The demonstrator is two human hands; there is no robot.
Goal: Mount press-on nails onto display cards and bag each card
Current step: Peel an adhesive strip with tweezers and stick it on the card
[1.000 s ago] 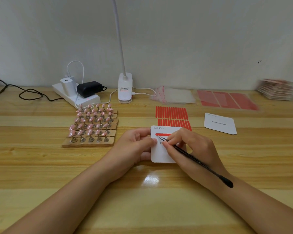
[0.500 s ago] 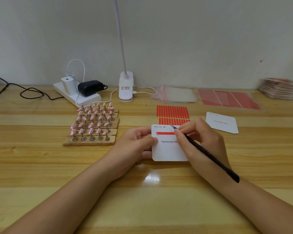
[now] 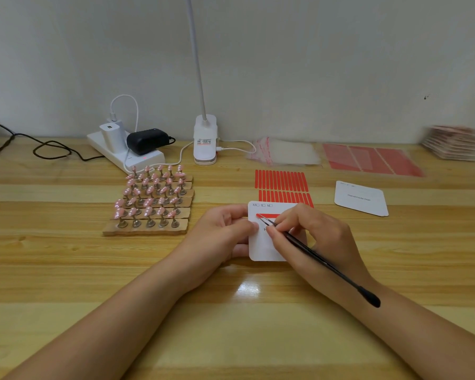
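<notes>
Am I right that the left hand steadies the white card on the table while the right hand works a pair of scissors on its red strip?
Not quite: the right hand grips black tweezers, not scissors, as the head view shows. The left hand does steady the white card, tweezer tips at its red strip.

The right hand (image 3: 317, 239) covers the right part of the card (image 3: 261, 248), most of its print and the red strip's (image 3: 268, 215) right end. The stack (image 3: 453, 144) at far right is blurred. The lamp's (image 3: 205, 138) neck runs off the top edge.
</notes>
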